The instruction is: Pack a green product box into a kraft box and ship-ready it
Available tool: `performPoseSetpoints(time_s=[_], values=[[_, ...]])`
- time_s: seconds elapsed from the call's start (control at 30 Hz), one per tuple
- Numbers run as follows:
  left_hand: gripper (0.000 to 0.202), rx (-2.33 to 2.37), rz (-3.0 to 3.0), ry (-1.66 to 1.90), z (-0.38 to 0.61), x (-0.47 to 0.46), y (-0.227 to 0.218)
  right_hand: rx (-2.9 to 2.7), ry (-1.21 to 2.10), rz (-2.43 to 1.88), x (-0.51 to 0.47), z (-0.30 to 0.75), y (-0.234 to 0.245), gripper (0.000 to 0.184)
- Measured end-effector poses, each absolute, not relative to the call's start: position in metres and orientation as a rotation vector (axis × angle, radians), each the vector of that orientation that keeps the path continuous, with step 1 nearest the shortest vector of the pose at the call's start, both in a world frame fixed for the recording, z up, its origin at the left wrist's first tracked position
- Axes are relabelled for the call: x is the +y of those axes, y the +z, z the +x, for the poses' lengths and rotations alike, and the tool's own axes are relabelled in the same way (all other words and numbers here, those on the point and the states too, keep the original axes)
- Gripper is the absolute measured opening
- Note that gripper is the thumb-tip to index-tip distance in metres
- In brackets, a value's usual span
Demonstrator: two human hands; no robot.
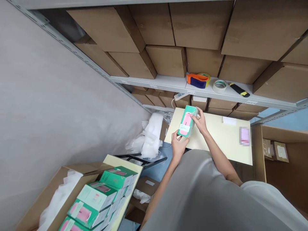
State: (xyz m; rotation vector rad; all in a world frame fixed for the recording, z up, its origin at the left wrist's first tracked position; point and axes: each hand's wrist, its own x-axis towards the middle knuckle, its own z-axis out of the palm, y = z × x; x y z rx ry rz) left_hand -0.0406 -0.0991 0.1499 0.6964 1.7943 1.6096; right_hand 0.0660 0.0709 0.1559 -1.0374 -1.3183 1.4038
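Observation:
A green product box (186, 121) with a pink item printed on its front is held up over the cream table (216, 141). My left hand (179, 145) grips its lower end, the fingers wrapped round the bottom edge. At the upper right side of the box, my right hand (199, 121) has its thumb on the front and its fingers behind the edge. The box is tilted, and its back is hidden. On the table to the right lie a white paper slip (229, 120) and a blurred pink rectangular thing (244, 136).
A shelf rack (154, 84) with brown cartons (166, 61) stands ahead, holding a tape dispenser (198, 81), a tape roll (219, 86) and a box cutter (239, 89). Several green boxes (96, 195) are stacked lower left. White foam wrap (151, 136) lies beside the table; a large open carton (258, 154) stands right.

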Motion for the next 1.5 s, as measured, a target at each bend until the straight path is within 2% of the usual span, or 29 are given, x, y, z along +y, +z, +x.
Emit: performPoseSetpoints(time_s=[0.27,0.43,0.57,0.73,0.87,1.0,1.2,1.33,1.5], values=[[0.069,1.340,0.278,1.387,-0.050,-0.107,0.161,-1.161,1.518,-1.069,0.079,0.082,0.147,0.074],[0.058,1.245,0.264,1.338,-0.041,-0.105,0.161,-1.168,1.588,-1.061,0.080,0.085,0.147,0.067],[0.059,1.299,0.279,1.405,-0.032,-0.102,0.155,-1.202,1.585,-1.024,0.082,0.087,0.148,0.069],[0.076,1.609,0.364,1.499,-0.026,-0.096,0.144,-1.283,1.409,-0.986,0.083,0.085,0.147,0.088],[0.083,1.751,0.443,1.531,-0.019,-0.094,0.143,-1.335,1.338,-1.064,0.081,0.079,0.143,0.084],[0.078,1.749,0.515,1.570,-0.016,-0.097,0.145,-1.323,1.260,-1.135,0.080,0.076,0.138,0.072],[0.068,1.357,0.216,1.435,-0.037,-0.107,0.144,-1.164,1.386,-1.053,0.084,0.084,0.132,0.063],[0.060,1.182,0.144,1.346,-0.044,-0.110,0.145,-1.164,1.436,-0.998,0.082,0.084,0.132,0.062],[0.055,1.206,0.210,1.333,-0.040,-0.111,0.145,-1.239,1.479,-0.974,0.080,0.077,0.134,0.067]])
